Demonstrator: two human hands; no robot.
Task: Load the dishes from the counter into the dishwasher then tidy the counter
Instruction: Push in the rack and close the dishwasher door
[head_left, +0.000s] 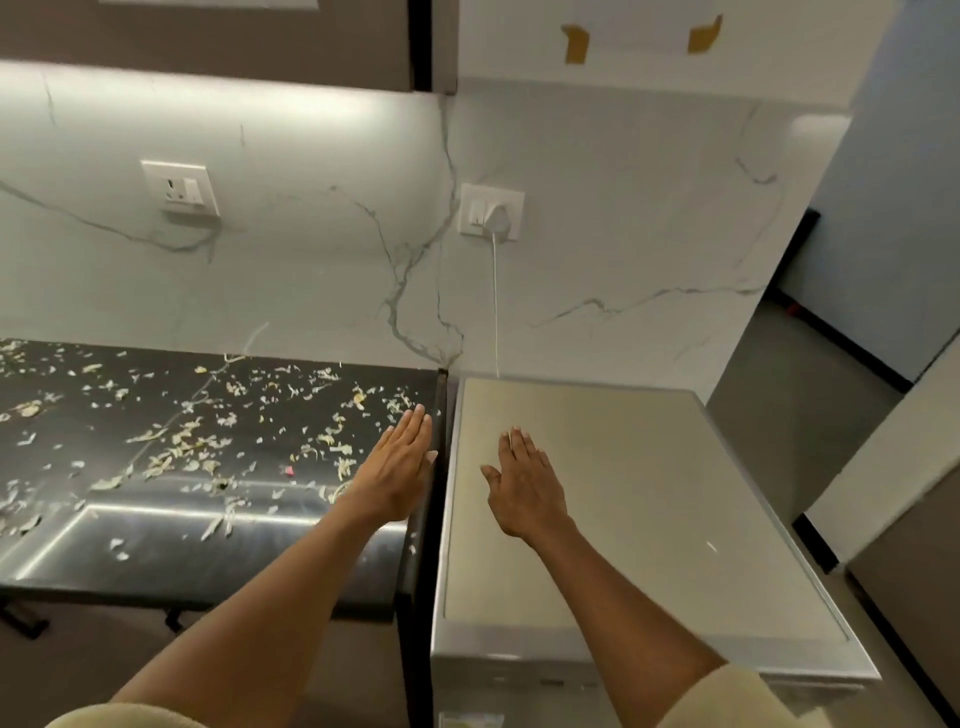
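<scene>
The black counter (156, 519) is seen to the left of both hands, its long axis running away leftward from them, and no dishes can be made out on the part in view; the loading step is therefore judged to be done or out of sight, with tidying as the part in hand. Just to the right of the counter's end, separated from it by a narrow dark gap, the pale top of what is taken to be the dishwasher (675, 519) is seen, its door face hidden below the frame. Across the counter a scatter of vegetable scraps (197, 441) is spread, thickest to the left of and slightly beyond the left hand, thinning toward the near edge. The left hand (395, 467) is held flat and empty over the counter's right end, fingers straight and together, pointing away from the body; whether the surface is touched cannot be told. The right hand (524, 488) is likewise held flat and empty, over the appliance top, well apart from any scraps. The left hand is thus the nearer one, and a leftward or inward sweep would be called for to gather the debris.
</scene>
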